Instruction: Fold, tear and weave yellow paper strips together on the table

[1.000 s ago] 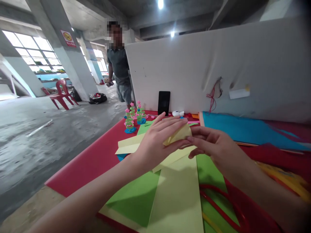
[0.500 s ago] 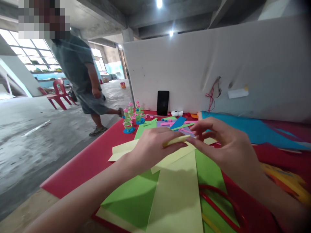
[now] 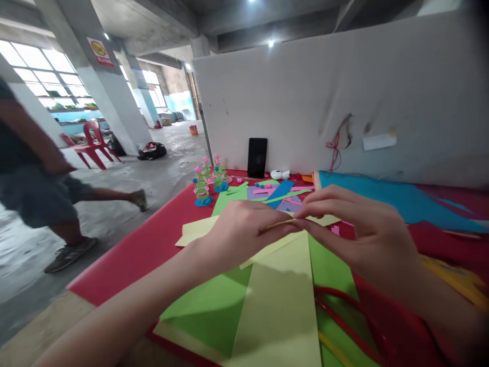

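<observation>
A narrow strip of yellow paper (image 3: pixel 278 223) is pinched in my left hand (image 3: pixel 239 227), its edge turned toward me. The thumb and fingertips of my right hand (image 3: pixel 361 229) close on the strip's right end, close to the left fingertips. Below both hands lies a large pale yellow sheet (image 3: pixel 278 300) over green sheets (image 3: pixel 208 306). A folded yellow piece (image 3: pixel 196 230) sticks out beyond my left wrist. Red-handled scissors (image 3: pixel 349 316), only partly seen, rest on the green paper at the lower right.
Small paper towers with pink tops (image 3: pixel 202 191) stand at the back left. Cut strips, including a blue one (image 3: pixel 280 193), lie behind my hands. A black phone (image 3: pixel 257 158) leans on the white partition (image 3: pixel 267 102). At right is a yellow tool (image 3: pixel 454 278). A person (image 3: pixel 42 168) walks at far left.
The yellow strip has turned more edge-on, and my right fingertips have closed onto its end. The walking person has moved left and nearer. The view has shifted slightly.
</observation>
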